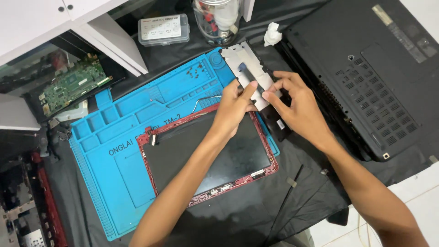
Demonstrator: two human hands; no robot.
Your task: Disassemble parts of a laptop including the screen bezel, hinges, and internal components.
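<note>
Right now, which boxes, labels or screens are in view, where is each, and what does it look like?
Clear plastic box: top centre, rectangular, white label sheet under the lid.
Screen panel: on the blue mat, dark, unlit, in a red frame, below the left hand.
Sticker strip: on the black laptop base, top right, narrow, pale.
Right hand: on a grey plate.

A black cloth (238,215) covers the surface — it hangs over the near edge onto a pale tiled floor (411,196). White cabinet doors (55,13) and a slanted white shelf board (114,43) stand at the upper left, evenly lit.
</note>
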